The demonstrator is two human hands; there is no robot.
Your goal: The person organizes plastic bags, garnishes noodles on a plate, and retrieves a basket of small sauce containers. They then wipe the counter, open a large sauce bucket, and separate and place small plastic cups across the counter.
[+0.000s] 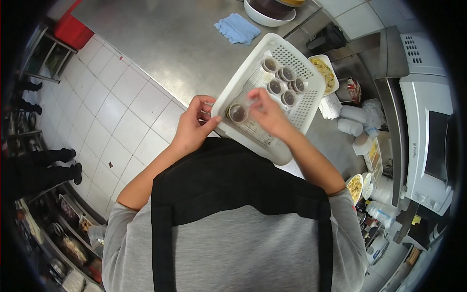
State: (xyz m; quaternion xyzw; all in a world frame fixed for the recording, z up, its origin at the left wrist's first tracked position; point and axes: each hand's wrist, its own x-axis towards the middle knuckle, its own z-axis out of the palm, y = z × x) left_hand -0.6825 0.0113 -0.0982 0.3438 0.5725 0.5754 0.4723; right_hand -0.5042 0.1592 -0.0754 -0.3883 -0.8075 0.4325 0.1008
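A white perforated plastic basket (224, 95) rests tilted on the steel counter, close to my apron. Several small clear cups with dark contents (275, 87) stand grouped in its far half. Another small cup (237, 113) sits apart at the near left corner. My left hand (194, 124) is closed on the basket's left rim, thumb and fingers at the corner. Inside the basket, between the lone cup and the group, my right hand (268, 116) hovers with its fingers apart. Its fingertips are slightly blurred, and I see nothing in them.
A blue cloth (237, 28) and a white bowl (267, 17) lie beyond the basket on the steel counter (160, 39). To the right are a food tray (325, 73), plastic bags and a white microwave (433, 146). Another person's dark legs (53, 165) show at left.
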